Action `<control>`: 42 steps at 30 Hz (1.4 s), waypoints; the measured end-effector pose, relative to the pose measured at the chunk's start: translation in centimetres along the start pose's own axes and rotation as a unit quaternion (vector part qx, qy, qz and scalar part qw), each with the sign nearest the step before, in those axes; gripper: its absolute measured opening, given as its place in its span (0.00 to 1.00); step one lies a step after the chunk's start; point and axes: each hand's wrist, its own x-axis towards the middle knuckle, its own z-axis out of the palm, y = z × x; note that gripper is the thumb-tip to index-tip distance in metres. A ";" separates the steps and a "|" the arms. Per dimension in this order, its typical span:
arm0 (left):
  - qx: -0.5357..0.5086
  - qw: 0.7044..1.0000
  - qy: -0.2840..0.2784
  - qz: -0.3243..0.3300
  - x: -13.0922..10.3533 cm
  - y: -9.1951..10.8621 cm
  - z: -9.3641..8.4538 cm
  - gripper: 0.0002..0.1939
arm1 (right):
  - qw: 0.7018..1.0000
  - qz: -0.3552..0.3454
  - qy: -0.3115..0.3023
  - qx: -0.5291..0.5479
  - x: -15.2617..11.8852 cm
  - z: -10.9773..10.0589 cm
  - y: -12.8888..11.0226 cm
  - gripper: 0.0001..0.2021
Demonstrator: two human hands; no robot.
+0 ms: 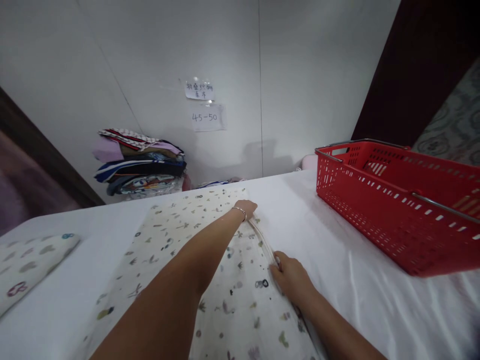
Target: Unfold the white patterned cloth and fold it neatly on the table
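A cream cloth printed with small plants and figures lies spread over the white-covered table, its layers meeting along the right edge. My left hand, with a silver bracelet at the wrist, reaches across the cloth and is closed on its far right edge. Nearer to me, my right hand pinches the same edge, thumb on top. Between the two hands the edge runs in a raised, slightly curved line. My left forearm covers part of the cloth's middle, and the left fingertips are hidden.
At the left lies a folded cloth with a larger print. A red plastic basket with metal handles stands on the right. Behind the table's far edge, folded fabrics are stacked against the wall, below two paper notes.
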 end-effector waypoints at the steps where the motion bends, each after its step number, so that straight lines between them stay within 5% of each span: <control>1: -0.007 1.000 0.006 -0.001 -0.1 -0.2 0.0 0.11 | 1.000 0.000 -0.002 -0.005 0.0 0.0 0.0 0.10; 17: -0.173 0.976 0.090 -0.102 0.3 -0.4 1.1 0.10 | 1.000 0.017 0.008 -0.003 0.3 0.5 0.4 0.09; 30: -0.249 0.955 0.085 -0.139 0.5 0.1 1.2 0.11 | 0.996 -0.041 0.075 0.031 -0.3 -0.1 -0.1 0.02; 42: -0.270 0.942 0.120 -0.160 1.5 1.3 3.4 0.09 | 0.998 -0.011 0.027 0.049 0.3 0.4 0.6 0.04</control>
